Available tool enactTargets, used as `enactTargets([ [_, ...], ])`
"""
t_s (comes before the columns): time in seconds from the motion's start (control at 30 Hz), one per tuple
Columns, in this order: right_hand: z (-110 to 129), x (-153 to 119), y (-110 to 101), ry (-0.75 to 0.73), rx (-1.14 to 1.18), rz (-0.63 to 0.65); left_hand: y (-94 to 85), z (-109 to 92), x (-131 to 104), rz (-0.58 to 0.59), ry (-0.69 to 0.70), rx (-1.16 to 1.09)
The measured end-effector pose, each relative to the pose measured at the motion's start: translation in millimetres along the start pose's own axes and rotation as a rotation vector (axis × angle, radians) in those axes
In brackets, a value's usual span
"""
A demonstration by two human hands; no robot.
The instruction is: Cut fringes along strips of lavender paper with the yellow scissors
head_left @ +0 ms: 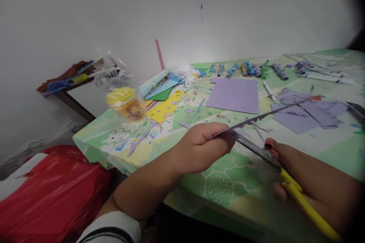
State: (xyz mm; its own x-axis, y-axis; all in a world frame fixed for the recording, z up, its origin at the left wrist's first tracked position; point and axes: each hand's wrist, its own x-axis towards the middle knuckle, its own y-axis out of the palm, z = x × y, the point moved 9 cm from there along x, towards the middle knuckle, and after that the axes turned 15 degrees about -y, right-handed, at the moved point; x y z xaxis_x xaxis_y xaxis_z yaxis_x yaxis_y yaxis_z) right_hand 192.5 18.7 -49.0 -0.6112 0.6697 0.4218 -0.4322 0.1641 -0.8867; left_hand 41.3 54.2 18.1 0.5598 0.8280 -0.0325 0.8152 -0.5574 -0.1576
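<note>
My left hand [203,147] pinches the near end of a thin purple paper strip [253,118], seen nearly edge-on with fringe-like cuts along its lower side. My right hand [296,171], at the lower right, is wrapped around yellow-handled scissors [302,199]. Their metal blades point left, and the tips come close under my left fingers and the strip. Whether the blades touch the paper cannot be made out. A small red curled piece [270,147] sits against my right fingers. Beyond the hands lies a flat purple sheet [233,95], with cut purple pieces [299,119] to its right.
A plastic-bagged cup with a yellow lid [121,100] stands at the table's left. Coloured sheets [164,108], white shredded strands [186,75] and paper scraps lie beside it. Several paper rolls [249,68] and markers [325,78] line the back. A red bag [65,193] is lower left.
</note>
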Motion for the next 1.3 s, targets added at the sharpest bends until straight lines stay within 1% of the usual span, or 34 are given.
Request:
enactTargets([
  [0.07, 3.0, 0.2, -1.7, -0.030, -0.034, -0.010, 1.6, -3.8, -0.4, 0.006, 0.041, 0.079],
  [0.13, 5.5, 0.7, -3.5, -0.062, -0.083, -0.023, 6.7, -8.4, -1.5, 0.046, 0.094, 0.142],
  [0.2, 6.6, 1.4, -3.8, -0.080, -0.112, -0.027, 10.8, -11.3, -2.6, 0.081, 0.131, 0.157],
  [0.43, 14.5, 5.5, -6.2, -0.126, -0.175, -0.044, 12.1, -8.2, -0.3, 0.105, 0.133, 0.136],
  [0.63, 14.7, 5.2, -5.0, -0.128, -0.181, -0.048, 15.2, -12.1, -1.6, 0.147, 0.160, 0.160],
  [0.73, 11.1, 5.5, -4.2, -0.110, -0.148, -0.057, 15.1, -11.4, -1.7, 0.157, 0.138, 0.128],
  [0.83, 5.2, 4.6, -2.5, -0.060, -0.088, -0.054, 16.2, -7.1, -0.9, 0.186, 0.099, 0.060],
  [0.97, -2.2, 1.4, 1.3, 0.019, -0.051, -0.032, 19.7, 2.0, 2.0, 0.271, 0.022, -0.101],
  [1.13, -4.5, 1.7, 1.5, 0.034, -0.042, -0.045, 28.1, 12.4, 4.8, 0.412, -0.115, -0.256],
  [1.23, -7.2, 3.4, -0.1, 0.061, -0.039, -0.026, 26.9, 14.5, 6.4, 0.421, -0.148, -0.312],
  [1.3, -9.3, 3.9, -1.2, 0.089, -0.028, -0.012, 22.5, 15.2, 8.5, 0.388, -0.148, -0.350],
])
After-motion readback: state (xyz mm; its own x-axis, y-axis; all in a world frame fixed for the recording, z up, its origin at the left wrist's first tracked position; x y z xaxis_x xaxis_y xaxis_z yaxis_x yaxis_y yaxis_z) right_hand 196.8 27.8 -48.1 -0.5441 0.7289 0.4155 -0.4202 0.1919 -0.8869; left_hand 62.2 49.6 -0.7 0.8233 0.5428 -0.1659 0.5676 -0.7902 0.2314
